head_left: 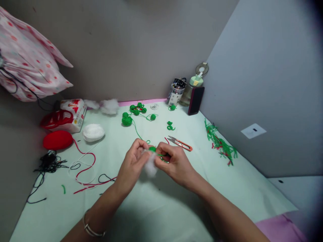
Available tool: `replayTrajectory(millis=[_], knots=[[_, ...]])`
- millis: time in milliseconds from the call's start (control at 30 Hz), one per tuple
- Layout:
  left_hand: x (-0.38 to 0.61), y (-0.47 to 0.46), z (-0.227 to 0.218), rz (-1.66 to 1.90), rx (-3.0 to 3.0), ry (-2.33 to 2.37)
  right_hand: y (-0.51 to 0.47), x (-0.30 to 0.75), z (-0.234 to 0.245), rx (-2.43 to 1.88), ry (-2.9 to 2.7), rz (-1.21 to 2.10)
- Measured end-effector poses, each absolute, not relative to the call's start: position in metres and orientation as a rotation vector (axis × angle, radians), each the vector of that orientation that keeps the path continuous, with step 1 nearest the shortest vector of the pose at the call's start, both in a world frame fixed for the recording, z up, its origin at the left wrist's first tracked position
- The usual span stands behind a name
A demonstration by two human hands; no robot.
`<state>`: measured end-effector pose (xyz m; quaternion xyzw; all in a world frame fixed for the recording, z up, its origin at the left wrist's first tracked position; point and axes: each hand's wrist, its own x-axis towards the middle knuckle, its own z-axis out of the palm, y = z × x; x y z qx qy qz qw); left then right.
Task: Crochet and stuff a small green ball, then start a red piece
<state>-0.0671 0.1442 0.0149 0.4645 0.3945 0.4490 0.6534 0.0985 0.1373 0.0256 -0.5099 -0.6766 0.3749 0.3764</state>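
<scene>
Small green yarn piece point(152, 149) was between our two hands, above the pale green surface point(174, 215). With the left hand point(133, 156) we clamped it between thumb and fingers, together with a loose tuft of soft white fibre point(150, 168), which hung below the piece. The right hand point(175, 161) was at the other edge, its fingers bent near a thin green strand point(161, 155); we could not tell if this grip was pressed on it, because the fingers hid the contact.

In our judgement, several things could go wrong from here. If the left grip became too light, the white tuft could slip out, since much of it was outside the fingers. If we pulled the strand too strongly, the small piece could lose its shape. Loose fibres could also catch in the green yarn, being so close to it. Just beyond the right hand lay the thread snips with orange handles point(183, 144), blades apart; a careless reach forward could bring our fingers against the points.
</scene>
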Motion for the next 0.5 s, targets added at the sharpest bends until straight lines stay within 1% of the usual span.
replayTrajectory(millis=[133,200,300,500], knots=[[-0.069,0.142,0.016,0.919,1.043,0.791,0.140,0.105,0.032,-1.322,-1.640,0.991],[-0.070,0.144,0.015,0.901,1.019,0.767,0.140,0.110,0.039,-1.241,-1.654,1.115],[-0.071,0.147,0.013,0.989,1.032,0.819,0.137,0.112,0.047,-1.164,-1.737,1.257],[-0.061,0.142,0.014,1.193,1.099,1.030,0.128,0.100,0.044,-1.169,-1.830,1.161]])
